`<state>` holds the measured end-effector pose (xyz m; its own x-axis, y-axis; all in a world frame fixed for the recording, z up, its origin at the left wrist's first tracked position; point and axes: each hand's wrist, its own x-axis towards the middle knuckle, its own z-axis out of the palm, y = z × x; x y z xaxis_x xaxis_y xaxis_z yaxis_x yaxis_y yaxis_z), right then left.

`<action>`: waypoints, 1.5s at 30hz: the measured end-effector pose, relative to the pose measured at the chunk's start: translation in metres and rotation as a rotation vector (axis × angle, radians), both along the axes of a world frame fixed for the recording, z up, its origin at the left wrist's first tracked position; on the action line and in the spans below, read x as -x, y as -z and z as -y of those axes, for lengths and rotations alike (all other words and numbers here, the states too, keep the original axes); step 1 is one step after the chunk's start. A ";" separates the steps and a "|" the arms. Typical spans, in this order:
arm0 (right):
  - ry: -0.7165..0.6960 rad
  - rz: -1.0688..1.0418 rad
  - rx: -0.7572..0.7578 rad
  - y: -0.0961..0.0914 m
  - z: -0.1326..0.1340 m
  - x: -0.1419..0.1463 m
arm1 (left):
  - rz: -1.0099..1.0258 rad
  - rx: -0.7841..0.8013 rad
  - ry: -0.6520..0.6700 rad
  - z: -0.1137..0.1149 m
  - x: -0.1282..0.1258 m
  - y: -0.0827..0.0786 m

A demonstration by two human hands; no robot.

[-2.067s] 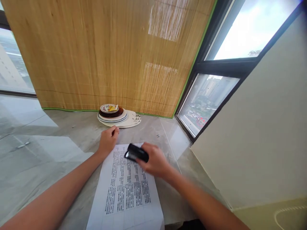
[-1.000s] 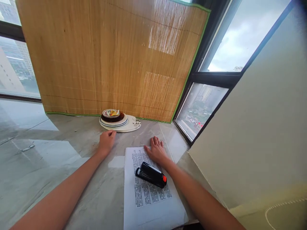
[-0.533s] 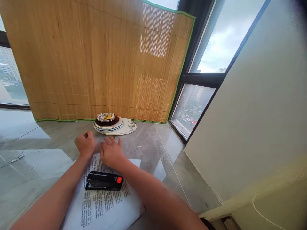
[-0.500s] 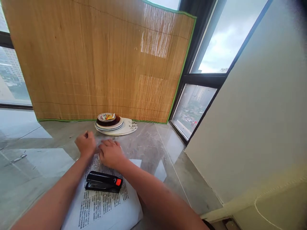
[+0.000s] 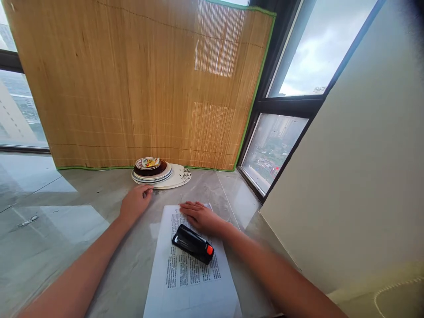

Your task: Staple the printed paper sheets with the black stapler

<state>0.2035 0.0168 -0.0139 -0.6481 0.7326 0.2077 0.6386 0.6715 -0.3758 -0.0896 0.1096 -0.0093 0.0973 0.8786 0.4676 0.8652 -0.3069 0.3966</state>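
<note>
A printed paper sheet (image 5: 190, 274) lies on the grey stone surface in front of me. A black stapler (image 5: 192, 244) with an orange end rests on the sheet, free of both hands. My right hand (image 5: 198, 216) lies flat with fingers stretched on the top edge of the sheet, just beyond the stapler. My left hand (image 5: 135, 203) rests on the bare stone to the left of the sheet, fingers loosely curled, near the stack of plates (image 5: 153, 169). It holds nothing that I can see.
A bamboo blind (image 5: 142, 84) stands along the back. The plates sit on a wide white plate (image 5: 180, 177) at its foot. A window (image 5: 274, 145) and a cream wall (image 5: 361, 168) close the right side. A small metal object (image 5: 24, 221) lies far left.
The sheet with the stapler has swung from left to centre. My right hand moved off to the sheet's top edge and lies flat. My left hand left the paper for the bare stone.
</note>
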 end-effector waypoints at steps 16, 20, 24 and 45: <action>-0.011 -0.013 -0.039 0.004 -0.001 -0.007 | -0.290 0.123 0.257 0.003 -0.006 -0.001; 0.090 -0.108 -0.111 -0.019 0.004 -0.026 | -0.350 0.146 0.212 0.008 -0.008 -0.006; -0.088 -0.170 0.066 -0.049 0.019 -0.042 | -0.276 0.035 0.224 0.022 -0.019 -0.012; 0.106 -0.616 -0.112 -0.015 -0.003 -0.044 | -0.060 0.252 0.780 0.043 -0.060 0.000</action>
